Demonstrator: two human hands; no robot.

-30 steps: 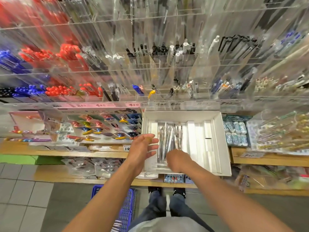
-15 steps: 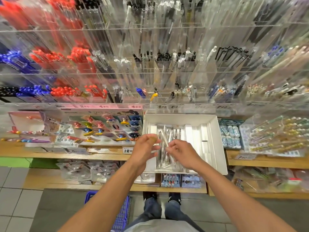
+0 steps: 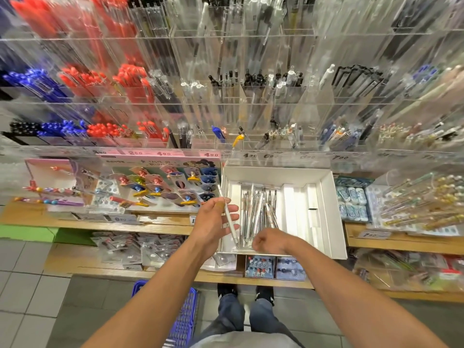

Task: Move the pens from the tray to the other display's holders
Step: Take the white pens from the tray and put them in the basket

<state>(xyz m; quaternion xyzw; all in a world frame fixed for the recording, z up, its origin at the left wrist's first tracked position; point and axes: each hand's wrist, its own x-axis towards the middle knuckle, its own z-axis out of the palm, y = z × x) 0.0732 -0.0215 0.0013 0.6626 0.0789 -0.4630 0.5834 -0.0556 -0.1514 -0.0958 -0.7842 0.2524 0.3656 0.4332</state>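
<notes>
Now pen (image 3: pixel 228 217) between left fingers (image 3: pixel 232 209).

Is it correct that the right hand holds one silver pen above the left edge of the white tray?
Not quite: the head view shows the left hand holding the silver pen there. The right hand is lower in the white tray.

Stationery shop: acrylic pen racks (image 3: pixel 251 96) w/ price tags (image 3: pixel 211 154).
</notes>
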